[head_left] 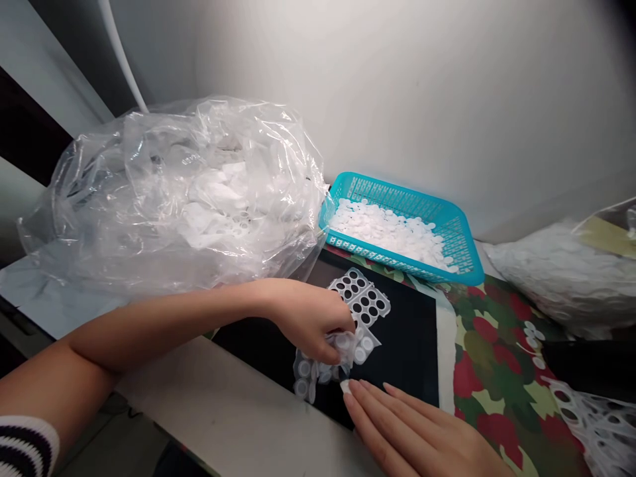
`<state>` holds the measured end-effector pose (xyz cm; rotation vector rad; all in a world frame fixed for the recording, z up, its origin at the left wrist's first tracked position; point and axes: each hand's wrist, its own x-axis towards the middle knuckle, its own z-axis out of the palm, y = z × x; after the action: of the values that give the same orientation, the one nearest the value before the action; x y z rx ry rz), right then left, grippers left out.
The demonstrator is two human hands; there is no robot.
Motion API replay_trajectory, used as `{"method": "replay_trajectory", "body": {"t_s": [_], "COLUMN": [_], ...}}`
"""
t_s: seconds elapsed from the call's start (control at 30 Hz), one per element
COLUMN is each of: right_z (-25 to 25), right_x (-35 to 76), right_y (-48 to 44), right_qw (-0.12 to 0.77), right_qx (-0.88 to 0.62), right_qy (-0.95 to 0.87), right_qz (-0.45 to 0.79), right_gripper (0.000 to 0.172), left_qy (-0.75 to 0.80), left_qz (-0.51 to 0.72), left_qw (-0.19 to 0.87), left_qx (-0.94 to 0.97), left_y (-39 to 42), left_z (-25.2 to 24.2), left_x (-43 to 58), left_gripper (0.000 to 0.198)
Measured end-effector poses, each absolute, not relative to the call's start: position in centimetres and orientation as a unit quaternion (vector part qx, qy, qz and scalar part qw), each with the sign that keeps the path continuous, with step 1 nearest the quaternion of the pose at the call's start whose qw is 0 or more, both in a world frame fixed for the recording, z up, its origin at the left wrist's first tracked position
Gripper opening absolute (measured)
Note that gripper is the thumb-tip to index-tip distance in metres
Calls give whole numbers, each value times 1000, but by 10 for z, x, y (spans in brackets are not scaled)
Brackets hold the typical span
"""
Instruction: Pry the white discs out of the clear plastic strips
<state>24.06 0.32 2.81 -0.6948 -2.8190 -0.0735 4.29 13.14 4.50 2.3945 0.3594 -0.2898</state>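
My left hand [313,321] is closed in a pinch on a crumpled translucent sheet [345,343] that carries round white discs. Parts of this sheet with ring-shaped discs [302,387] lie below my fingers on a black mat [410,331]. Close by, my right hand [402,427] has its fingers stretched forward and held together, with a small white piece [345,386] at the tips of thumb and forefinger. Beyond my left hand lies a translucent sheet with rows of round holes [365,298], through which the black mat shows.
A turquoise basket [470,248] of loose white discs [387,228] stands by the wall. On the left bulges a large clear plastic bag [173,192] with white scraps. Another filled bag [561,271], several loose discs [534,334] and punched sheets [606,424] are on the right.
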Motion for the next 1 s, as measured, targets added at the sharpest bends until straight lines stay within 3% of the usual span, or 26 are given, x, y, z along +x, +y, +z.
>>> {"method": "replay_trajectory", "body": {"t_s": [0.3, 1.0], "right_z": [21, 13], "right_x": [236, 234], "right_y": [2, -2], "right_qw": [95, 86], "right_qx": [-253, -266], "right_qy": [-962, -960], "right_qz": [-21, -9], "right_gripper": [37, 40], "left_qy": [170, 169], "left_qz": [-102, -134], "left_qw": [258, 227], "left_qx": [945, 950], "left_y": [127, 125], "left_z": [36, 38], "left_x": [46, 46], "left_gripper": [13, 12]}}
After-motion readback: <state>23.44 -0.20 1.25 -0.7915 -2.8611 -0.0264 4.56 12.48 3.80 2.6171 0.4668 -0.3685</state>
